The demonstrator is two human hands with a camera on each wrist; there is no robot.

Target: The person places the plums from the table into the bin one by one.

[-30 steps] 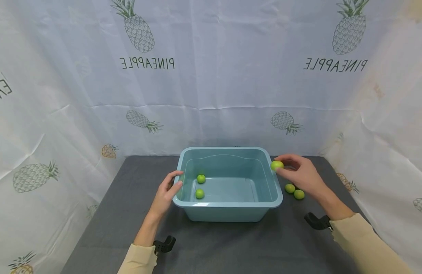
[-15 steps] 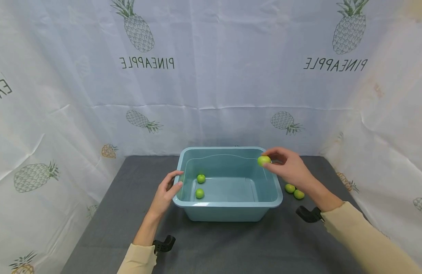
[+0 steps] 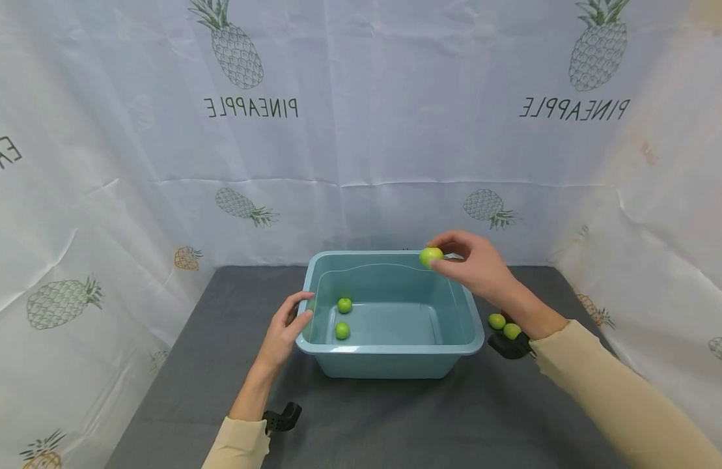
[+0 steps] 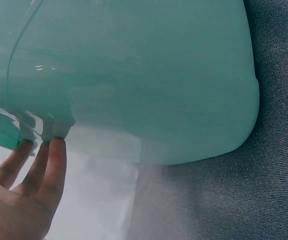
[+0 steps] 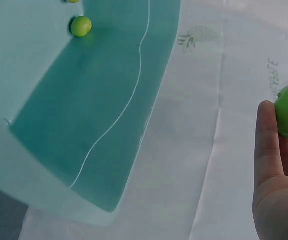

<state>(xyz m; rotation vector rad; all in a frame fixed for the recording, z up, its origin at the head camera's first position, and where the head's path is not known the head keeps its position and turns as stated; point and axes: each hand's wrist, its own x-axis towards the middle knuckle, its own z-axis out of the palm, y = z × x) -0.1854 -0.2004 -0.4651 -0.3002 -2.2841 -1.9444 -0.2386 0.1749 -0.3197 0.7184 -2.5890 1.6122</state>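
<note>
A pale blue-green plastic tub (image 3: 384,363) stands on the dark grey cloth. My left hand (image 3: 282,335) grips its left rim, and the left wrist view shows the fingertips (image 4: 57,150) against the outer wall under the lip. Above the tub's far right rim, my right hand (image 3: 482,266) pinches a small green lime (image 3: 430,256) between thumb and fingers. Inside the tub, towards the left, lie two more limes, one farther back (image 3: 344,305) and one nearer (image 3: 342,331).
To the right of the tub, two yellow-green limes (image 3: 497,321) rest on the cloth (image 3: 372,423), close together beside my right wrist. White curtains (image 3: 372,150) printed with pineapples hang behind and on both sides.
My right hand has moved left and upward with the lime, from beside the tub's right rim to above its far right part. The left hand has stayed on the rim.
</note>
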